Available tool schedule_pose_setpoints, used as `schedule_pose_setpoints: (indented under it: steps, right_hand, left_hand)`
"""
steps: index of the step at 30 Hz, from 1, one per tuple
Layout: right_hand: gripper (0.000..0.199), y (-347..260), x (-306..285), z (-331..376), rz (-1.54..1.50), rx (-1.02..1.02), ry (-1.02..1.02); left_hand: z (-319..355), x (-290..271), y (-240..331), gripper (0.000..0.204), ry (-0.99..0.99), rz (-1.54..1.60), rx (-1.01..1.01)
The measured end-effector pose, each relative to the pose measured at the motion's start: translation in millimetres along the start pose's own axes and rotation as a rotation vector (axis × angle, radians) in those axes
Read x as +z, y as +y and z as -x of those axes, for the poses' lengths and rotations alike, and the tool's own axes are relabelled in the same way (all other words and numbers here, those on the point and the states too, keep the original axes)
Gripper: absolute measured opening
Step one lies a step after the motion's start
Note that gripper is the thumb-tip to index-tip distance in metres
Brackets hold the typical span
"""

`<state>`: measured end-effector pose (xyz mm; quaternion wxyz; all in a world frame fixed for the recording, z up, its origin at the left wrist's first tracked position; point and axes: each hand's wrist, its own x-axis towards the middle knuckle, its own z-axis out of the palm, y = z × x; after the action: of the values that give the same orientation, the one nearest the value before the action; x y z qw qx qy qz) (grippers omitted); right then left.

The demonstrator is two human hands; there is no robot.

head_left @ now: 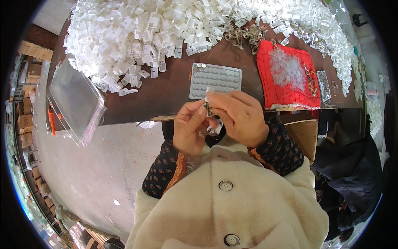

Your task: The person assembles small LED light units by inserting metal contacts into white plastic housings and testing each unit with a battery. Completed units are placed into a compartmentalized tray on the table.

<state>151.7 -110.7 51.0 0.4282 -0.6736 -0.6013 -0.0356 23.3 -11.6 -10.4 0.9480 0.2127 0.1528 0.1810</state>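
Just over the table's front edge, my two hands meet, fingertips closed in a pinch. My left hand (189, 128) holds a small part with thin wires (207, 108), partly covered by the fingers; its exact kind is too small to make out. Against it, my right hand (241, 115) grips a small white plastic piece (210, 89), whose upper end sticks out above the fingers. Beyond the hands lies a grey moulded tray (219, 66) with rows of round pockets. A few button cells (201, 65) sit in its far left corner.
A big heap of white plastic cases (124, 37) covers the table's far side. Bundled thin wires (248, 35) lie beside a red knitted cloth (265, 79) bearing small transparent pieces (288, 68). A small box (323, 85) stands right; clear plastic bags (74, 95) overhang the left edge.
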Motion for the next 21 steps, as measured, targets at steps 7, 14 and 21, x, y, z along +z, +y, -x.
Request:
schedule_pose_setpoints:
  steps: [7, 14, 21]
  right_hand:
    - [0.046, -11.4, 5.0, 3.6, 0.131, -0.162, 0.015]
    - [0.054, -5.7, 9.1, 4.7, 0.101, -0.156, 0.057]
    - [0.030, -13.5, 4.1, 6.5, -0.157, 0.170, 0.123]
  left_hand:
    - [1.9, 3.8, 0.6, 0.013, 0.105, 0.000, 0.052]
    - [0.3, 4.0, 2.6, 0.012, 0.048, 0.028, 0.087]
    - [3.4, 10.6, 3.2, 0.018, 0.056, -0.026, 0.079]
